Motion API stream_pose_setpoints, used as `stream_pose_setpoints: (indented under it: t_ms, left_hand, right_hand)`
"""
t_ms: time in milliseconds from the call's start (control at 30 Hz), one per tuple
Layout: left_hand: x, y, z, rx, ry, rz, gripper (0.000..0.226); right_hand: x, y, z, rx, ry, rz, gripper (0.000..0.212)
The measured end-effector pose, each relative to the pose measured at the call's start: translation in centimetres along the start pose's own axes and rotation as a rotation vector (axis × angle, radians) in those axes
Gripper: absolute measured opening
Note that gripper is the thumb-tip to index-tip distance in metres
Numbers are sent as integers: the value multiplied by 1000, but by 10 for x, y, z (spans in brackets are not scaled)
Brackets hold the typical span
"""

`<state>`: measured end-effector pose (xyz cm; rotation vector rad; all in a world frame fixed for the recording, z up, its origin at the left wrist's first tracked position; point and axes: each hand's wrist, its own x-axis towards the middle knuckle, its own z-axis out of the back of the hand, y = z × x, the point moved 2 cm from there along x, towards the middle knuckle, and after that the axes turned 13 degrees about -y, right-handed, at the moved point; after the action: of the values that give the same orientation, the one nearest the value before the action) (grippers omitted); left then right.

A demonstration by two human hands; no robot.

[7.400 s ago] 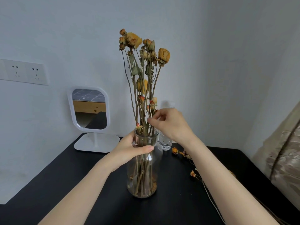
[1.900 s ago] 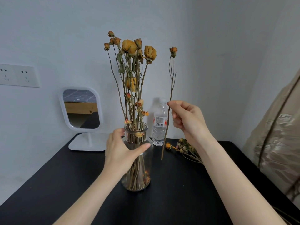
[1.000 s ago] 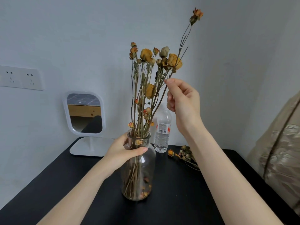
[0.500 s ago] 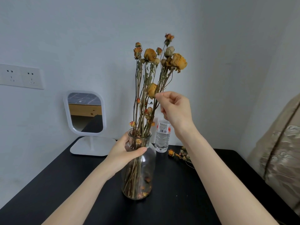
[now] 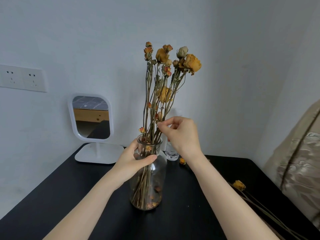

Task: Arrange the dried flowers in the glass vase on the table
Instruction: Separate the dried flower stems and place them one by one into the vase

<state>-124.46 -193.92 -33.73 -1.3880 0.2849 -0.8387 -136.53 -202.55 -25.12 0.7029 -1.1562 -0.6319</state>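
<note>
Black table [image 5: 69,196], near edge cut off; loose dried stems with a yellow bud [image 5: 239,185] lie at right, running out of frame. Clear glass vase [image 5: 149,187] stands mid-table, left hand [image 5: 133,160] gripping its neck, thumb in front, fingers partly hidden behind glass. Right hand [image 5: 181,134] just above the rim, thumb and forefinger pinching a thin stem of the tall dried yellow-orange flowers [image 5: 164,75] in the vase, which stem unclear. Clear plastic bottle [image 5: 171,152] mostly hidden behind that wrist. White-framed standing mirror [image 5: 90,116] further back, white wall socket [image 5: 22,77] cut off far left

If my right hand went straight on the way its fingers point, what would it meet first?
The dried flower stems above the neck of the glass vase: the right hand has its fingers pointing left, and they seem to pinch one stem there. Depth is hard to judge.
</note>
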Motion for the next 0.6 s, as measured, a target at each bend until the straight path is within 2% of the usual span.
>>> stream_pose_setpoints:
  t_ms: [267,600]
  left_hand:
    - [2,4,0,14,-2,-20,46]
    - [-1,2,0,16,-17,-18,44]
  right_hand:
    - [7,16,2,-59,-52,83,16]
    - [-4,3,-5,-348,67,147,14]
